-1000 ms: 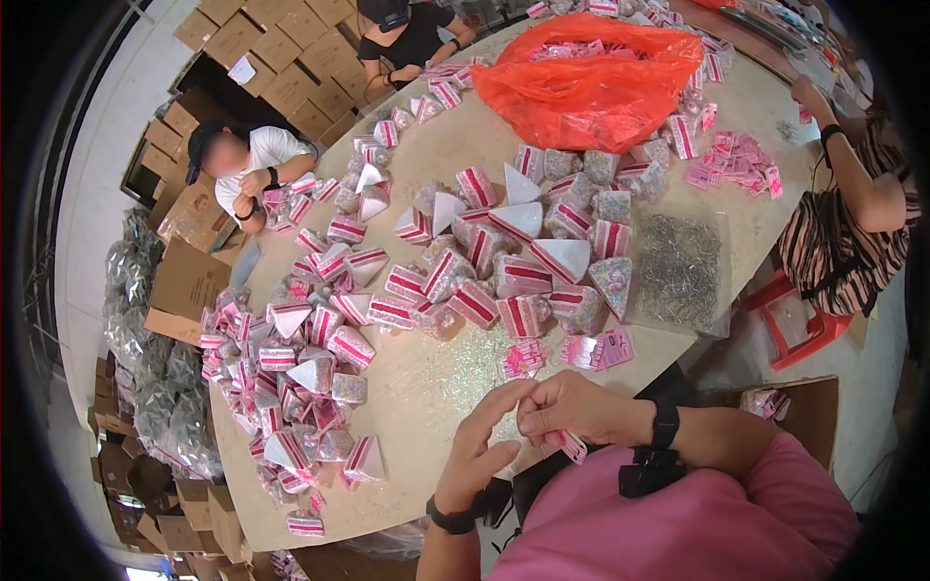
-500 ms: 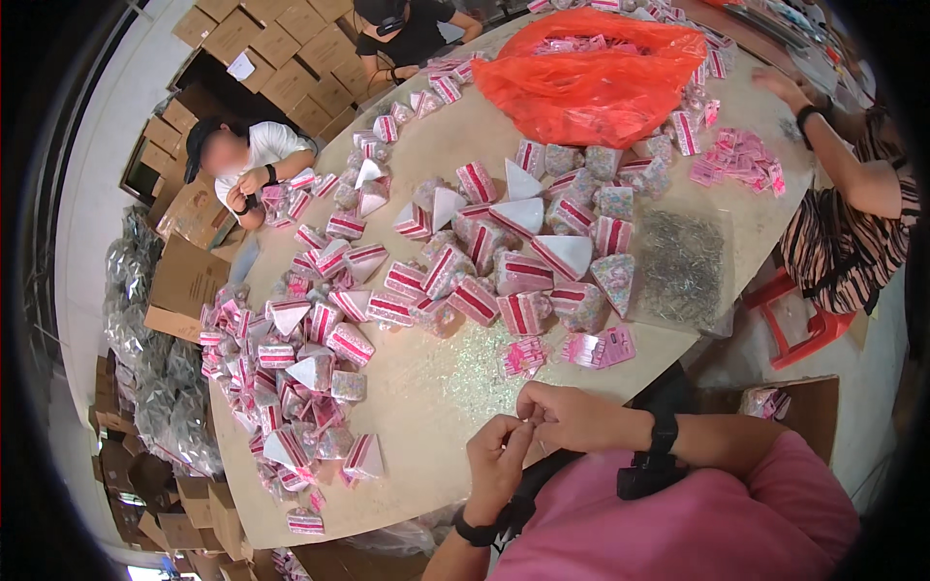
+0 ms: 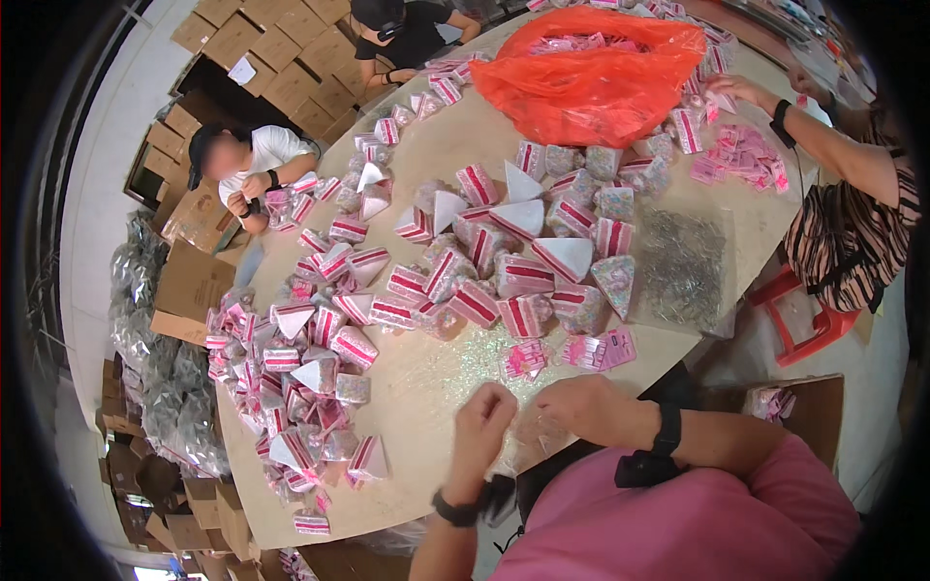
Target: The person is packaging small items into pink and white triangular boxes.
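My left hand [image 3: 481, 423] is raised over the table's near edge with its fingers curled closed. My right hand [image 3: 588, 409] is a short way to its right, fingers bent together. A faint see-through patch shows below the right hand's fingers, and I cannot make out what either hand grips. Just beyond my hands lie pink printed cards [image 3: 599, 351] and another small pile of pink cards [image 3: 524, 359]. Scattered shiny flakes [image 3: 465, 373] cover the tabletop there. Farther off is a heap of cake-slice-shaped pieces [image 3: 524, 275] with white, pink and red layers.
A second heap of cake-slice pieces [image 3: 315, 375] covers the table's left side. A clear flat tray of small grey metal parts [image 3: 681, 266] lies right, near pink cards [image 3: 741, 157]. An open red plastic bag [image 3: 591, 92] stands at the back. Co-workers sit around the table; a red stool [image 3: 809, 324] is right.
My hands have parted: they were together at the fingertips, and the left has moved left and up, the right slightly right. A co-worker's arm at the right now reaches onto the table.
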Demonstrator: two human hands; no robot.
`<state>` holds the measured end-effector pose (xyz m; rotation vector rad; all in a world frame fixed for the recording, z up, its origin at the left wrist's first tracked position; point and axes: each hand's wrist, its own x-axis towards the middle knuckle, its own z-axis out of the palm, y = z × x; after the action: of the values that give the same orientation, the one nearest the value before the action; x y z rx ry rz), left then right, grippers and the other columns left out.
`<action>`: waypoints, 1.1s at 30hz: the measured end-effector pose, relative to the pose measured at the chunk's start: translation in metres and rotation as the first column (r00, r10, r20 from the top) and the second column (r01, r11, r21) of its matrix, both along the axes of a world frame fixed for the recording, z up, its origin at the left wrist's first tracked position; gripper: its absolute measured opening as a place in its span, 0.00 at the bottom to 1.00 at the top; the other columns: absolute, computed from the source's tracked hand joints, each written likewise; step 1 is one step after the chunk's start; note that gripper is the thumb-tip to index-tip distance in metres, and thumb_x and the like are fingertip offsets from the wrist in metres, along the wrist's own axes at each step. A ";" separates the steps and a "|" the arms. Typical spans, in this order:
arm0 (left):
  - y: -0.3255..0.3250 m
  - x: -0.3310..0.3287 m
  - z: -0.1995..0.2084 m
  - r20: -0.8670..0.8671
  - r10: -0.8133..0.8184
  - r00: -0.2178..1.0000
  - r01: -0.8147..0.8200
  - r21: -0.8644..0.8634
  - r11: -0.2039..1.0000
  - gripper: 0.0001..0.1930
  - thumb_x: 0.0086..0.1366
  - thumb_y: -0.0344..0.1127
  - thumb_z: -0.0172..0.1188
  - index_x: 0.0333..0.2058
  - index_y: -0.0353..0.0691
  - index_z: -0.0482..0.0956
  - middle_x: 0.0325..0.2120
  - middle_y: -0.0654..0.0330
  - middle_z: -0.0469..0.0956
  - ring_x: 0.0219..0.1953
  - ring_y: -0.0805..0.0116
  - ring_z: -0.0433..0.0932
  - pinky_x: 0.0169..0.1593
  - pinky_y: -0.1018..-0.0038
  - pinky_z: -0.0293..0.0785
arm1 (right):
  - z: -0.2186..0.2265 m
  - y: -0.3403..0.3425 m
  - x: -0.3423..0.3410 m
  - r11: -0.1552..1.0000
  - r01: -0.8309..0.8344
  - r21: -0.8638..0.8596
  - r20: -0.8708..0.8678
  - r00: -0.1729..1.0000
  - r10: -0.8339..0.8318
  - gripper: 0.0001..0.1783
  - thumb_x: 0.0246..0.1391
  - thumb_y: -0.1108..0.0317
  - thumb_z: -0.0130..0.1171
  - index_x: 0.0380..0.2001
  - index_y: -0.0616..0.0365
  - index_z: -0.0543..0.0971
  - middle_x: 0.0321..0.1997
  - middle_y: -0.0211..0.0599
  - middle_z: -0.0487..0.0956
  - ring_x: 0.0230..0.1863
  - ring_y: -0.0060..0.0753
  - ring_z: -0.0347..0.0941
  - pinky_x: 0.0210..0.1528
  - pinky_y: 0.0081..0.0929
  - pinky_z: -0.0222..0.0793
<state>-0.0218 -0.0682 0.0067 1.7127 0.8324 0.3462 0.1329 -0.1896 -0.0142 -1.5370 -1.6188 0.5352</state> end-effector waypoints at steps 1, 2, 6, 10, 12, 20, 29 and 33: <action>0.015 0.006 0.004 -0.037 0.039 0.999 -0.032 0.169 0.985 0.05 0.60 0.32 0.55 0.31 0.36 0.73 0.22 0.67 0.71 0.24 0.79 0.69 0.28 0.81 0.66 | -0.004 -0.003 0.002 1.000 0.006 0.000 0.022 1.000 -0.006 0.07 0.53 0.67 0.51 0.29 0.61 0.72 0.29 0.47 0.76 0.33 0.52 0.73 0.34 0.44 0.68; 0.031 0.015 0.014 -0.096 0.089 0.991 -0.053 0.324 0.945 0.08 0.59 0.33 0.57 0.34 0.35 0.73 0.22 0.64 0.72 0.24 0.78 0.70 0.28 0.79 0.67 | -0.006 -0.006 0.003 1.000 0.013 0.003 0.044 0.999 -0.013 0.07 0.53 0.67 0.51 0.30 0.61 0.72 0.29 0.46 0.76 0.33 0.52 0.74 0.34 0.44 0.68; 0.078 0.064 0.020 -0.200 0.258 0.945 -0.050 0.693 0.719 0.26 0.60 0.48 0.54 0.47 0.31 0.66 0.33 0.45 0.77 0.33 0.45 0.77 0.40 0.58 0.72 | 0.002 -0.015 0.002 0.997 0.003 -0.075 -0.014 1.000 -0.004 0.10 0.53 0.67 0.53 0.35 0.62 0.75 0.34 0.45 0.77 0.36 0.49 0.74 0.39 0.41 0.69; 0.104 0.103 0.016 -0.459 0.343 0.819 0.061 0.665 0.744 0.33 0.60 0.57 0.49 0.48 0.27 0.65 0.35 0.37 0.77 0.39 0.40 0.77 0.44 0.54 0.71 | -0.004 -0.016 0.003 0.999 -0.009 0.046 0.102 0.995 0.004 0.07 0.53 0.68 0.53 0.31 0.61 0.73 0.29 0.44 0.75 0.33 0.49 0.74 0.34 0.40 0.70; 0.111 0.109 0.009 -0.495 0.349 0.796 0.075 0.652 0.754 0.35 0.60 0.58 0.49 0.49 0.26 0.64 0.35 0.36 0.77 0.41 0.39 0.76 0.44 0.54 0.71 | -0.002 -0.018 0.004 0.998 -0.017 0.053 0.136 0.991 0.010 0.07 0.52 0.68 0.53 0.29 0.60 0.71 0.26 0.44 0.75 0.32 0.48 0.74 0.32 0.40 0.70; 0.142 0.057 -0.047 -0.131 0.348 0.928 -0.319 0.200 0.927 0.27 0.58 0.46 0.55 0.49 0.30 0.67 0.38 0.42 0.77 0.40 0.51 0.78 0.45 0.62 0.73 | -0.001 -0.016 0.009 0.993 0.013 0.118 0.048 0.999 -0.019 0.08 0.53 0.67 0.54 0.31 0.61 0.74 0.29 0.43 0.75 0.32 0.47 0.74 0.32 0.39 0.70; 0.019 -0.015 -0.024 0.509 0.543 0.668 0.083 -0.776 0.626 0.24 0.64 0.39 0.54 0.54 0.31 0.64 0.48 0.51 0.71 0.49 0.59 0.72 0.56 0.64 0.68 | 0.046 0.008 0.013 0.998 0.057 0.012 -0.286 0.957 -0.051 0.11 0.54 0.67 0.53 0.38 0.61 0.74 0.34 0.46 0.77 0.37 0.52 0.74 0.37 0.40 0.69; -0.005 -0.019 -0.025 0.512 0.601 0.613 0.227 -0.844 0.486 0.23 0.63 0.40 0.56 0.52 0.31 0.66 0.49 0.50 0.71 0.51 0.57 0.70 0.59 0.62 0.66 | 0.074 0.017 0.009 0.999 -0.008 0.054 -0.271 0.962 0.022 0.10 0.54 0.69 0.52 0.37 0.61 0.74 0.32 0.47 0.76 0.35 0.52 0.73 0.36 0.39 0.69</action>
<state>-0.0403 -0.0730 -0.0183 0.3358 0.3913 0.6477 0.1420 -0.1726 0.0596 -1.3486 -1.4234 0.6755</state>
